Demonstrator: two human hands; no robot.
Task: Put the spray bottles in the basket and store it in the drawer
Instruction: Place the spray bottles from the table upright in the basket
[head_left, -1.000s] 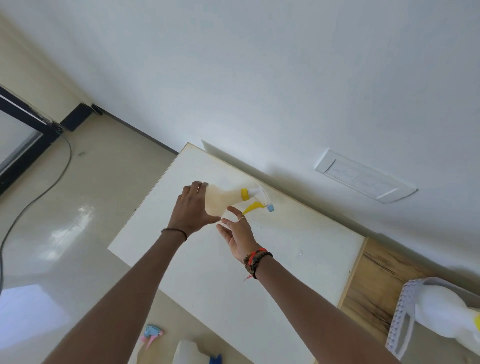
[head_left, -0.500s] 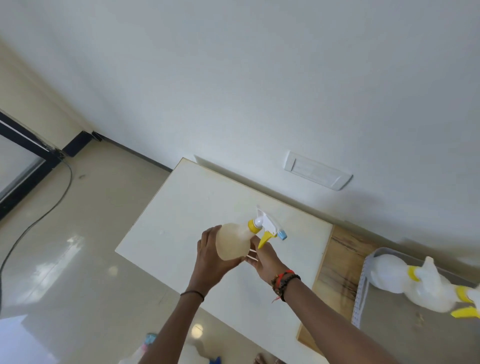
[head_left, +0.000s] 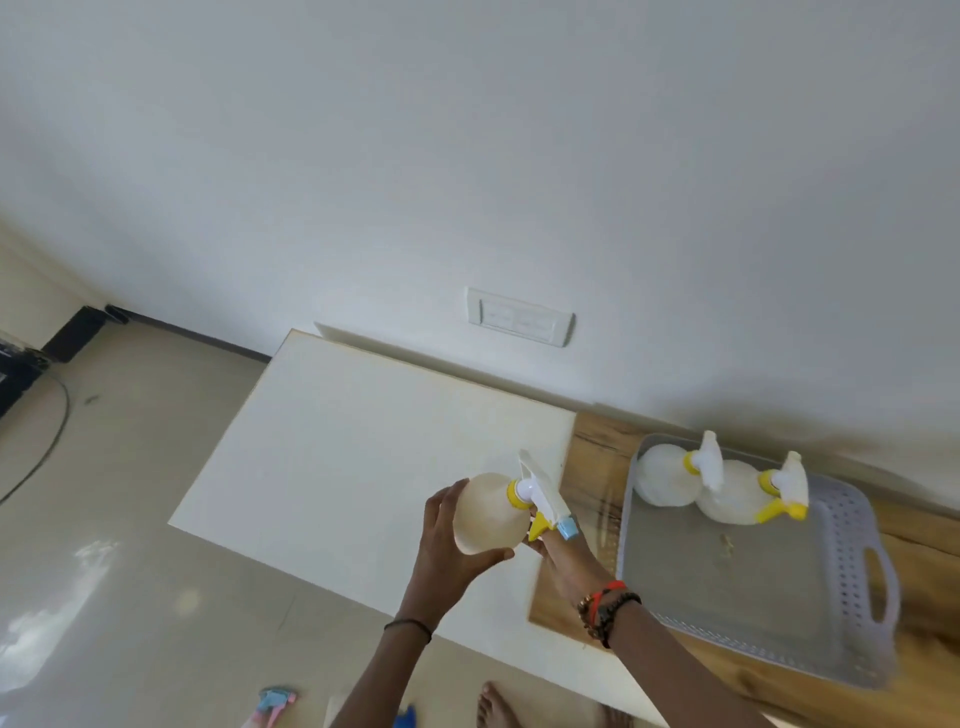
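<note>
I hold a cream spray bottle (head_left: 488, 512) with a yellow collar, white trigger head and blue nozzle above the white table (head_left: 337, 441). My left hand (head_left: 447, 551) grips its round body from the left. My right hand (head_left: 563, 558) holds it under the trigger and neck. To the right, a grey perforated basket (head_left: 852, 551) with a cut-out handle lies on the wooden surface (head_left: 592, 467). Two more spray bottles lie inside it at the far end, one on the left (head_left: 667, 475) and one beside it (head_left: 737, 496). No drawer is in view.
A white wall with a switch plate (head_left: 519, 317) rises behind the table. Glossy beige floor (head_left: 104, 519) lies to the left, with a black cable. At the bottom edge are my bare foot (head_left: 498, 706), a pink-blue trigger head (head_left: 272, 701) and a blue one (head_left: 405, 717).
Both hands have carried the bottle rightward, to the table's right end near the basket. The view has swung right, so the whole basket with two bottles now shows.
</note>
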